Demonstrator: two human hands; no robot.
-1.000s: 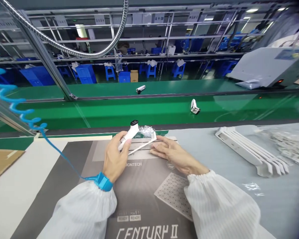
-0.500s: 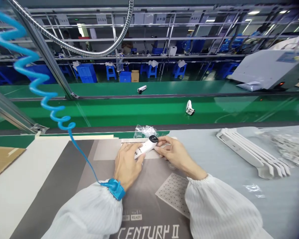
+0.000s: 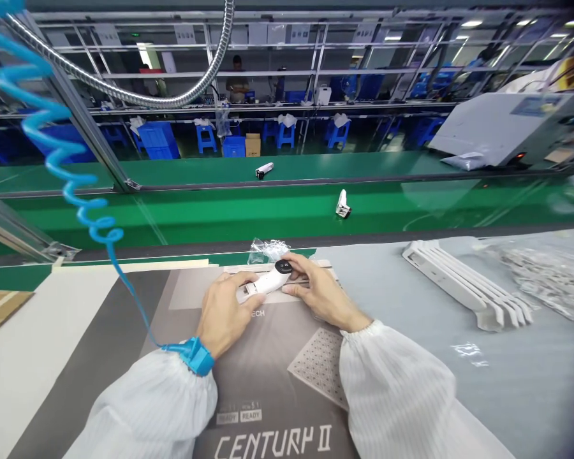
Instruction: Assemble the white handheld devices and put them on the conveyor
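A white, slightly bent device (image 3: 266, 281) with a black oval end lies slanted over the grey printed mat, between my two hands. My left hand (image 3: 224, 307), with a blue strap (image 3: 197, 356) around its wrist, grips the lower left end between thumb and fingers. At the upper right, my right hand (image 3: 318, 288) has its fingers curled around the black end, thumb close to the underside. Its fingertips are partly hidden behind the device. Just beyond lies a crumpled clear plastic bag (image 3: 268, 250).
White curved shells (image 3: 463, 284) lie in a row at right, beside clear bags of small parts (image 3: 550, 274). On the green conveyor rests a white piece (image 3: 343, 204); a similar device (image 3: 264, 170) lies farther back. A blue coiled cord (image 3: 93, 204) hangs at left.
The view has shifted, so everything sits a little farther left. My right fingers have closed further around the device's black end. My left hand keeps its grip on the other end.
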